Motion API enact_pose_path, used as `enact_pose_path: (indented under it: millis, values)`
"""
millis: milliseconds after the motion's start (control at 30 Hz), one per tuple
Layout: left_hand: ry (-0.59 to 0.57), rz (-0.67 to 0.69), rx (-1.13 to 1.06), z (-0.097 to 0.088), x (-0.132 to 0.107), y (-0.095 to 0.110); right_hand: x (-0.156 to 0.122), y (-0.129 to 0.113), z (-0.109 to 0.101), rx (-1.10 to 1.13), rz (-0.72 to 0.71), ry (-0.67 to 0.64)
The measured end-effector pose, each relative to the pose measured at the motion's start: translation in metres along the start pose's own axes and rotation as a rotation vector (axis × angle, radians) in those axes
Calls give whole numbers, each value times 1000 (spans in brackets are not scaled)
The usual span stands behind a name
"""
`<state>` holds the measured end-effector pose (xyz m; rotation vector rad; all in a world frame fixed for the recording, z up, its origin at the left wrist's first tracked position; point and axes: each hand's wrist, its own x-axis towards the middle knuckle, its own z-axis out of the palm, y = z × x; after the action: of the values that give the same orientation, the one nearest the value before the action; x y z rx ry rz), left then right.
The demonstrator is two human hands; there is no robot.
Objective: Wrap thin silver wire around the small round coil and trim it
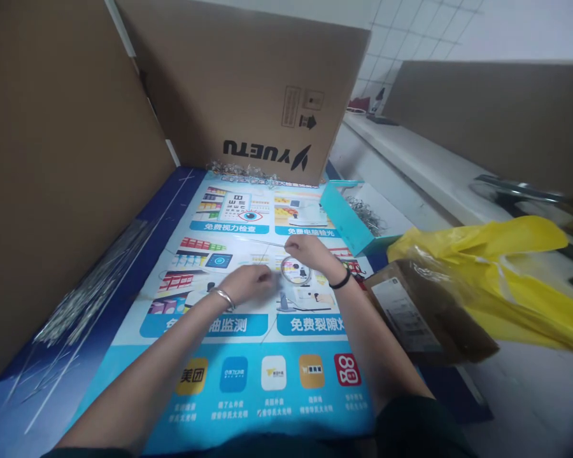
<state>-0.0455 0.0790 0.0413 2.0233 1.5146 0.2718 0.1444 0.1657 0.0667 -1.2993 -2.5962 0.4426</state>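
Note:
My left hand (251, 283) and my right hand (308, 251) meet over a printed blue poster (229, 375) spread on the table. Both have their fingers pinched together on a thin metal wire (267, 243) that runs leftward from my right hand. A small wire ring (296, 272) lies or hangs just below my right fingers. A silver bangle sits on my left wrist and a black band on my right wrist.
A bundle of long thin wires (86, 299) lies at the left along a cardboard wall (52, 165). A big cardboard box (248, 83) stands behind. A teal box (351, 219) holds small metal pieces. A yellow plastic bag (506, 280) and a brown parcel (424, 312) lie at the right.

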Motion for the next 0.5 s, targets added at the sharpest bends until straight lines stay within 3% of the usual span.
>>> enact_pose_path:
  millis: [100, 200, 367, 500]
  values:
    - [120, -136, 127, -21, -2, -24, 0, 0, 7, -6, 13, -54]
    - [159, -189, 203, -32, -5, -43, -2, 4, 8, -25, 50, -68]
    - [105, -117, 265, -36, -8, -57, -5, 7, 3, -44, 78, -66]
    - [79, -80, 337, -41, -13, -64, -3, -7, 8, -34, 58, -58]
